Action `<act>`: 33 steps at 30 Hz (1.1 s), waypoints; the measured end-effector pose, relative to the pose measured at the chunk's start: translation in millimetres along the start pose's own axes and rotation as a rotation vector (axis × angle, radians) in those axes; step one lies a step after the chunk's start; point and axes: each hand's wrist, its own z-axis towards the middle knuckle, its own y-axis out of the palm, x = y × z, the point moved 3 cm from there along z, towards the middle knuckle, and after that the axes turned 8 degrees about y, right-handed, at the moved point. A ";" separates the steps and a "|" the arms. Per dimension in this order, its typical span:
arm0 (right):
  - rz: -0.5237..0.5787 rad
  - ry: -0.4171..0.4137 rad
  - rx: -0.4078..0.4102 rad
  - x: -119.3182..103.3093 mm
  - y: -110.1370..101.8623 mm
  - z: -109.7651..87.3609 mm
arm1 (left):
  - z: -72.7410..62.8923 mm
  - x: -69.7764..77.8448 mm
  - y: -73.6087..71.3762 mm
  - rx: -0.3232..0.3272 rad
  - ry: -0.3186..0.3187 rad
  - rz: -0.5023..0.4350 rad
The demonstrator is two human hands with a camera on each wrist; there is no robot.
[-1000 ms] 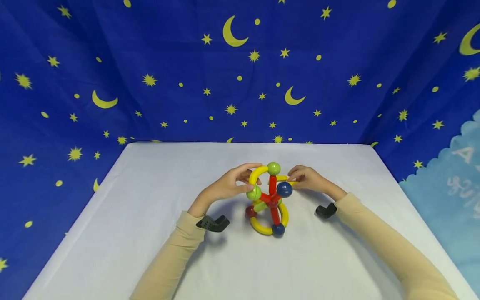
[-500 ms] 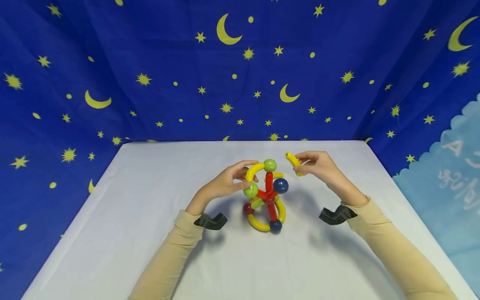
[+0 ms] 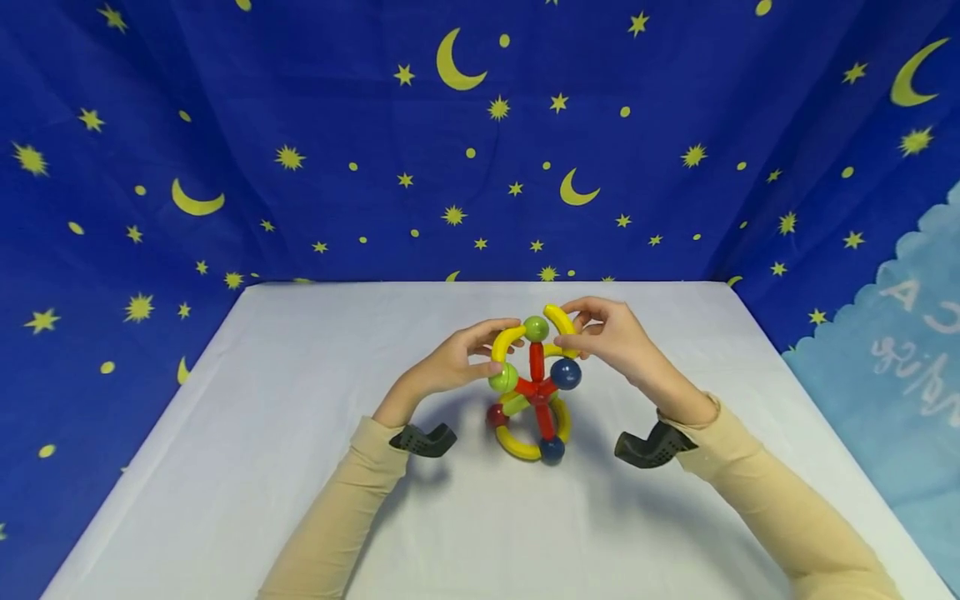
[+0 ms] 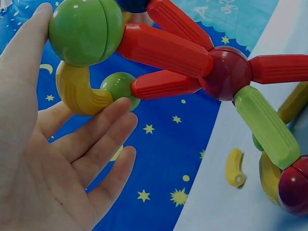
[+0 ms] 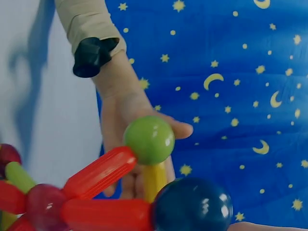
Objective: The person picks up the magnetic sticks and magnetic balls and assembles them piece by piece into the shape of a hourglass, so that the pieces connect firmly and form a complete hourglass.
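A model of magnetic balls and sticks (image 3: 538, 398) stands mid-table, red sticks fanning from a dark red ball (image 4: 225, 72). My left hand (image 3: 448, 362) holds its upper left part: the thumb is against a green ball (image 4: 86, 31), and the fingers reach behind a yellow curved stick (image 4: 79, 91). My right hand (image 3: 611, 333) pinches another yellow curved stick (image 3: 559, 320) between the upper green ball (image 3: 536, 328) and the dark blue ball (image 3: 566, 373). Whether its ends touch them I cannot tell. In the right wrist view, a sliver of my right hand (image 5: 255, 226) shows at the bottom.
One loose yellow curved stick (image 4: 235, 167) lies on the white tabletop (image 3: 337, 333) behind the model. Starry blue cloth (image 3: 480, 167) hangs at the back and sides. Black wrist mounts (image 3: 426, 440) stick out below both wrists.
My right hand has picked a yellow curved stick up from behind the model, raised it to the right, then brought it left against the model's upper right. My left hand stays on the model.
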 end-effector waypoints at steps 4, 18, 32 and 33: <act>-0.013 0.037 0.008 8.5 -4.2 -1.3 | 1.5 0.9 -1.0 -0.002 0.008 0.023; -0.016 0.064 -0.088 29.6 -4.1 8.9 | 0.8 0.7 -0.2 0.029 0.012 0.019; -0.097 -0.003 -0.011 85.5 4.5 73.9 | 1.6 2.6 1.9 0.061 -0.016 -0.015; -0.144 -0.022 -0.015 92.3 8.5 80.5 | 1.4 2.7 2.5 0.059 -0.014 -0.014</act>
